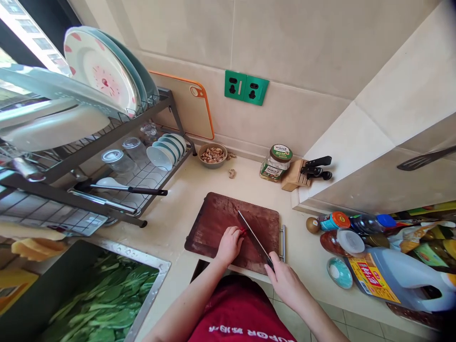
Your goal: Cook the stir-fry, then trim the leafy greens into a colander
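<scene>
On the counter in front of me lies a dark reddish-brown cutting board (pixel 217 213) with a metal handle at its right side. My right hand (pixel 283 273) is wrapped round the black handle of a kitchen knife (pixel 252 232), whose blade slants up and left over the board. With its fingers curled, my left hand (pixel 231 244) presses a small red chili pepper (pixel 243 232) to the board, right beside the blade. Most of the pepper is hidden by the fingers.
A dish rack (pixel 156 118) with plates stands left, above a sink (pixel 162 268) of leafy greens (pixel 107 289). Behind the board are a bowl of peanuts (pixel 213 156), a labelled jar (pixel 275 164) and a knife block (pixel 295 175). Bottles and a large jug (pixel 402 270) crowd the right.
</scene>
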Demonstrator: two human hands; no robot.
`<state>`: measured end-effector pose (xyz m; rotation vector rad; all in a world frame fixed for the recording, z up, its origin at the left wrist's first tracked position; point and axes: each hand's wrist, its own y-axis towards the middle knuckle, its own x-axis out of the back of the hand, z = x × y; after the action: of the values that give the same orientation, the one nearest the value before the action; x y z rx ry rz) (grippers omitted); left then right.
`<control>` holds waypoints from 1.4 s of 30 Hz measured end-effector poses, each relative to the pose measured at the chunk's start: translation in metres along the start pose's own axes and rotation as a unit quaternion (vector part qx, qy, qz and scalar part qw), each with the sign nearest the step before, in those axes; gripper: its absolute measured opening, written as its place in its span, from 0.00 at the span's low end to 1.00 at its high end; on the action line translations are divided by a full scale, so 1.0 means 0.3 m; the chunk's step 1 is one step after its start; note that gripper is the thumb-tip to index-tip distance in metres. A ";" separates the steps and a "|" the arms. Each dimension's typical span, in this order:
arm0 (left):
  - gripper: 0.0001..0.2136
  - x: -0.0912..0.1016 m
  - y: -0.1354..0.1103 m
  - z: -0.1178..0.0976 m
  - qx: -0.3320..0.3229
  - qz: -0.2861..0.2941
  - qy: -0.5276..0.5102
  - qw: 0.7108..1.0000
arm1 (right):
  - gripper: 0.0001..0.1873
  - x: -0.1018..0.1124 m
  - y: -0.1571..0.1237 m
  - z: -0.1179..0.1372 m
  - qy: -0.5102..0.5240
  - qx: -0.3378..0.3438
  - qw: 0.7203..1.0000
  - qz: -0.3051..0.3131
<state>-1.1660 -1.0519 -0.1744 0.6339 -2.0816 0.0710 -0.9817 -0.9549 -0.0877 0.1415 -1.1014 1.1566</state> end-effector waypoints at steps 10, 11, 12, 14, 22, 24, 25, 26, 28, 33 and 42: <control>0.06 -0.002 0.013 0.007 0.041 0.013 -0.009 0.999 | 0.10 -0.079 0.198 0.066 -0.017 -0.054 0.998 -0.011; 0.07 0.005 0.005 0.006 0.047 0.011 -0.016 0.999 | 0.09 -0.079 0.200 0.066 -0.014 -0.053 0.998 -0.012; 0.09 0.013 -0.005 0.005 0.054 0.006 -0.024 0.998 | 0.09 -0.075 0.200 0.063 -0.010 -0.052 0.999 -0.014; 0.14 0.032 -0.030 0.006 0.070 -0.008 -0.040 0.997 | 0.08 -0.061 0.195 0.053 0.002 -0.043 0.999 -0.016; 0.08 0.049 -0.055 0.002 0.075 0.009 -0.027 0.997 | 0.06 0.004 0.095 0.021 0.025 0.015 0.999 -0.019; 0.06 0.034 -0.040 -0.003 0.070 0.019 -0.012 0.997 | 0.05 0.005 0.062 0.016 0.024 0.026 0.999 -0.007; 0.04 0.027 -0.033 -0.005 0.068 0.021 -0.004 0.997 | 0.05 0.002 0.050 0.015 0.020 0.026 0.999 -0.002; 0.03 0.021 -0.027 -0.005 0.065 0.022 0.001 0.998 | 0.05 -0.002 0.043 0.016 0.012 0.022 1.000 0.003; 0.04 0.011 -0.020 -0.001 0.057 0.023 0.005 0.998 | 0.05 -0.015 0.045 0.024 -0.015 0.002 1.000 0.014; 0.05 0.002 -0.017 0.015 0.053 0.015 -0.005 0.998 | 0.08 -0.064 0.136 0.062 -0.007 -0.035 0.999 0.014; 0.05 0.022 -0.008 0.006 0.121 0.035 -0.001 0.992 | 0.16 -0.088 0.101 -0.123 0.442 -0.063 0.895 0.008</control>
<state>-1.1692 -1.0573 -0.1707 0.7057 -2.1149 0.3688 -0.9819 -0.9364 -0.1390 -0.4654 -0.3547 0.9855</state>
